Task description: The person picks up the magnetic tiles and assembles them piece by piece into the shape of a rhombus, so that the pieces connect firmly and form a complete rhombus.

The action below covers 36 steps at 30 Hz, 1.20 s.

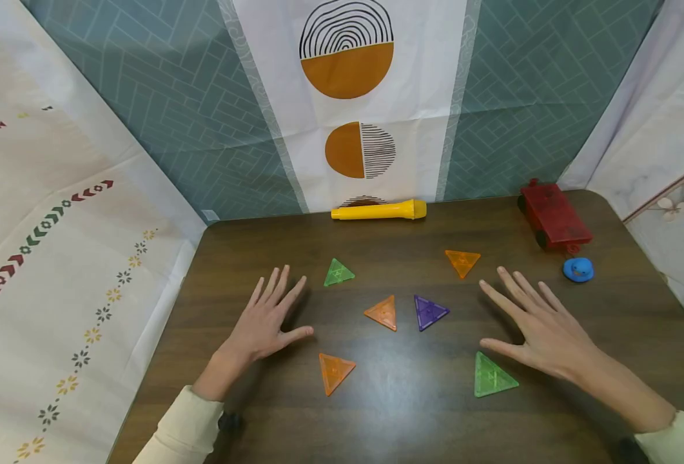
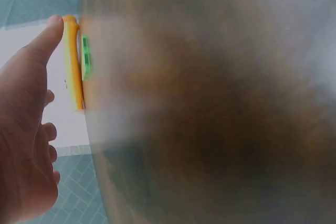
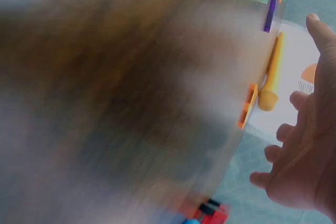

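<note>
Left hand (image 1: 263, 325) and right hand (image 1: 545, 332), fingers spread, empty — translucent green plastic triangle (image 1: 491, 379) just nearside of the right thumb (image 1: 503, 349).

1 blue toy (image 1: 578, 270) sits near 1 red wagon (image 1: 559, 216).

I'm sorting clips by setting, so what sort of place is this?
Probably an indoor tabletop play area: coloured triangular tiles and a red toy cart sit on a brown table, with patterned cloth behind it.
</note>
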### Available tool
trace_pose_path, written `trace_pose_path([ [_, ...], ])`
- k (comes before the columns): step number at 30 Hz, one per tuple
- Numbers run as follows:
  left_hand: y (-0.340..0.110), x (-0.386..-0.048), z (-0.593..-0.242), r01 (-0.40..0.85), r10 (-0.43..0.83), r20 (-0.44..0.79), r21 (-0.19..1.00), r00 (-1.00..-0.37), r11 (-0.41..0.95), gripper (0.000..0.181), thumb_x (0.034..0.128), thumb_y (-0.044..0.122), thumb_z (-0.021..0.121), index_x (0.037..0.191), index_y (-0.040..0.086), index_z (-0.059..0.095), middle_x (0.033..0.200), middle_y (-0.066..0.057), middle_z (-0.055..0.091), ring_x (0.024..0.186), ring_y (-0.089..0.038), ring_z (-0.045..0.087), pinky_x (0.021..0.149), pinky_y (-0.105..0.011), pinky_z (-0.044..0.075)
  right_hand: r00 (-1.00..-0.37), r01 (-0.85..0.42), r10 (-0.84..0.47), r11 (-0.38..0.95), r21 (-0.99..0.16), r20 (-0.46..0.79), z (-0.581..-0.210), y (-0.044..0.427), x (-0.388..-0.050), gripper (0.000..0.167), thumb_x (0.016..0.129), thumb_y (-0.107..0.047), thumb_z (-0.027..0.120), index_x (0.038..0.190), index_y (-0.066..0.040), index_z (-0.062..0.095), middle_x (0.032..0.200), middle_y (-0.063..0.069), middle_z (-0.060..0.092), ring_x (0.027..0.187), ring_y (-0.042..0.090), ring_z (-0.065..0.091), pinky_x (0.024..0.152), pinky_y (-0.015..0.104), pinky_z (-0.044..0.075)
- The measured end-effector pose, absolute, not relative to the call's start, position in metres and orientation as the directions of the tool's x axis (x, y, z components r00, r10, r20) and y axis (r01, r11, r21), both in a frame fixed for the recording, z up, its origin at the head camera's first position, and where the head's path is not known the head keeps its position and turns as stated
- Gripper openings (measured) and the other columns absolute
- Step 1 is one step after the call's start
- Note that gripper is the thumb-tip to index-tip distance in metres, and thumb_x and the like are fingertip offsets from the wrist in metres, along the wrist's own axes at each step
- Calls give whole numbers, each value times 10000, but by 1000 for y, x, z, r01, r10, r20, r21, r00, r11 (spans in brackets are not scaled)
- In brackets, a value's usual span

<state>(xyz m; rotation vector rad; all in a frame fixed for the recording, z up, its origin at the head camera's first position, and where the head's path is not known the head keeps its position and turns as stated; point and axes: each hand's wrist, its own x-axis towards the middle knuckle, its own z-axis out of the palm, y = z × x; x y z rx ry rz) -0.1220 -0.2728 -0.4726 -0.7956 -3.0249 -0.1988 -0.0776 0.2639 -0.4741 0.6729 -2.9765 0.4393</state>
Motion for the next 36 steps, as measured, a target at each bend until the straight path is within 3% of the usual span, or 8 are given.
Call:
trace_pose_path([
  [7, -265, -153, -471, 469, 489, 6, 290, -872, 834, 1066, 973, 627, 694, 1726, 155, 104, 1779, -121, -42, 1630, -380, 42, 1287, -577, 100, -875, -462, -477, 771, -439, 83, -470, 242, -98, 1094, 894, -652, 775, 1722, -220, 204, 1770, 144, 145, 1574, 473, 229, 1257, 635, 171],
  [11, -256, -173, -472, 423, 475, -21, 423, -879, 801, 1076, 997, 510, 733, 1721, 138, 29, 1783, -133, -19, 1636, -326, 16, 1282, -566, 146, -858, -476, -507, 725, -498, 82, -470, 226, -110, 1167, 859, -657, 810, 1725, -199, 175, 1768, 123, 169, 1592, 409, 227, 1259, 593, 210],
  [16, -242, -191, -477, 372, 470, -48, 542, -882, 753, 1050, 1019, 421, 737, 1717, 104, 20, 1784, -130, 16, 1636, -268, 19, 1266, -589, 184, -837, -503, -537, 675, -539, 108, -475, 202, -119, 1182, 797, -547, 920, 1689, -96, 289, 1740, 132, 266, 1573, 395, 288, 1183, 663, 320],
  [20, -231, -198, -482, 349, 463, -66, 564, -884, 748, 989, 1037, 400, 716, 1713, 66, 76, 1781, -118, 64, 1632, -265, 77, 1263, -594, 194, -815, -534, -562, 632, -562, 141, -480, 183, -122, 1141, 770, -473, 962, 1645, -37, 373, 1697, 157, 355, 1537, 411, 359, 1157, 654, 371],
  [28, -224, -206, -491, 342, 439, -37, 569, -898, 748, 831, 1036, 335, 727, 1694, 103, 275, 1717, -153, 297, 1556, -367, 333, 1227, -614, 286, -804, -534, -580, 605, -591, 132, -489, 146, -127, 1038, 776, -402, 973, 1590, -11, 461, 1612, 211, 469, 1458, 422, 473, 1123, 622, 433],
  [36, -219, -212, -499, 378, 456, 14, 581, -890, 721, 707, 1032, 315, 731, 1645, 143, 424, 1677, -176, 369, 1539, -410, 349, 1219, -647, 279, -796, -551, -584, 593, -587, 159, -496, 125, -134, 946, 787, -373, 968, 1529, 16, 528, 1540, 217, 546, 1408, 422, 529, 1119, 609, 444],
])
